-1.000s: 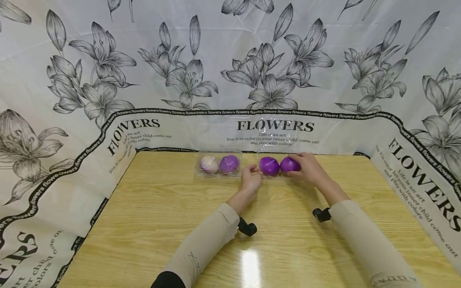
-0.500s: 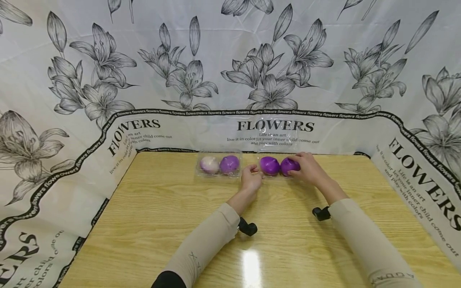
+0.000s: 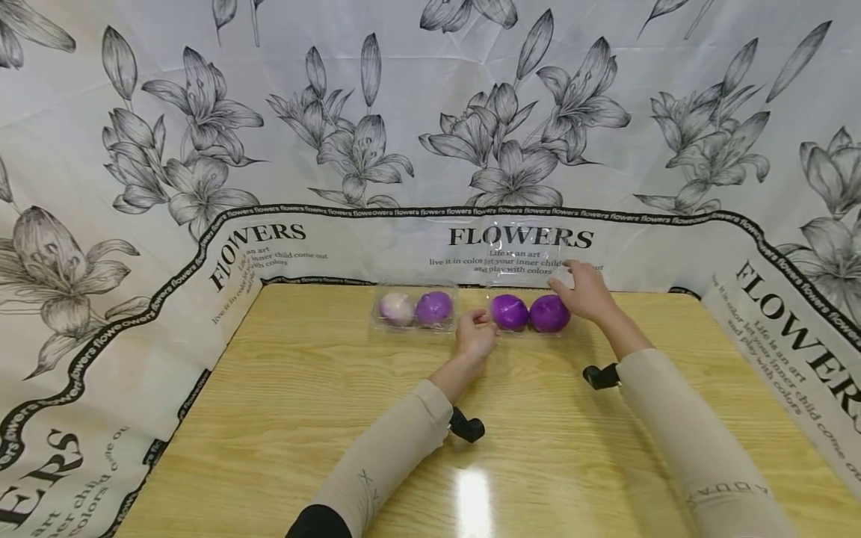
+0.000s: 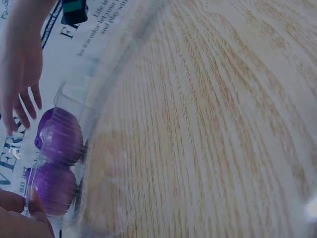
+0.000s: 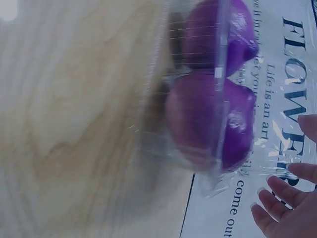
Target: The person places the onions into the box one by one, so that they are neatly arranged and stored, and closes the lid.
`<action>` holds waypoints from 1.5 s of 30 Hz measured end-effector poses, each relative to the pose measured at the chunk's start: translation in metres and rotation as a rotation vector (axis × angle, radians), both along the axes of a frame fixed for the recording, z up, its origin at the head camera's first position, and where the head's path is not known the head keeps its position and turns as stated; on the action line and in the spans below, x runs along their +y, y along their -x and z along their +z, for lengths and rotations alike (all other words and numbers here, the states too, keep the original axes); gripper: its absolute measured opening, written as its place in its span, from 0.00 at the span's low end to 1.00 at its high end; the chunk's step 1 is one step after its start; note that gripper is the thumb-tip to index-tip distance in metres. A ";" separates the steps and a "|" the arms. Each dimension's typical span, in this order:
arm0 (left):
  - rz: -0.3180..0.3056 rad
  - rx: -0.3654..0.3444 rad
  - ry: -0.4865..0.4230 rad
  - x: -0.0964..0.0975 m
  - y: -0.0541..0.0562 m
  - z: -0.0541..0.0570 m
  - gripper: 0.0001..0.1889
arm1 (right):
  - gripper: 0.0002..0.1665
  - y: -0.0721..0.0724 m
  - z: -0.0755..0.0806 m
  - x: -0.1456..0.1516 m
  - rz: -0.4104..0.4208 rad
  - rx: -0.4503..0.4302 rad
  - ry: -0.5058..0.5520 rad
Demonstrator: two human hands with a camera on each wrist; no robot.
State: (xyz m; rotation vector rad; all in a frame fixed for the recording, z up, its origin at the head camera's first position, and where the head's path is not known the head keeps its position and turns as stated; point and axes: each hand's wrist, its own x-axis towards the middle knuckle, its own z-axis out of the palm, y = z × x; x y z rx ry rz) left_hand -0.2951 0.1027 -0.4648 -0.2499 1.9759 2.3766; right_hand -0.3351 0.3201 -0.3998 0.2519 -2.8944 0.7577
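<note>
A clear plastic clamshell container (image 5: 153,146) stands at the table's back with its see-through lid (image 3: 514,246) raised. In it sit two glossy purple onion-shaped balls, the left one (image 3: 509,312) and the right one (image 3: 550,314), side by side. At the near left corner of this container my left hand (image 3: 475,340) pinches its edge between thumb and finger, as the left wrist view shows. My right hand (image 3: 587,291) is raised behind the right ball, beside the lid, fingers apart and holding nothing. Whether its fingertips touch the lid cannot be told.
To the left stands a second clear container (image 3: 378,323), its lid apparently down, with a whitish-purple ball (image 3: 397,308) and a purple ball (image 3: 433,308). Behind the wooden table (image 3: 336,433) hangs a flower-printed cloth (image 3: 377,246).
My right hand has let go of the right purple ball and moved up and back toward the raised lid. The left hand has stayed at the container's corner. The view shifted slightly.
</note>
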 end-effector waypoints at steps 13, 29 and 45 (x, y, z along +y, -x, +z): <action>-0.007 0.007 0.046 -0.001 0.001 -0.002 0.26 | 0.51 0.028 0.015 -0.002 -0.107 -0.187 0.186; -0.011 0.010 0.060 -0.001 0.001 0.000 0.25 | 0.48 0.033 0.015 0.001 -0.156 -0.170 0.336; -0.021 0.025 0.094 -0.005 0.002 0.000 0.25 | 0.41 0.033 0.015 0.001 -0.211 -0.125 0.640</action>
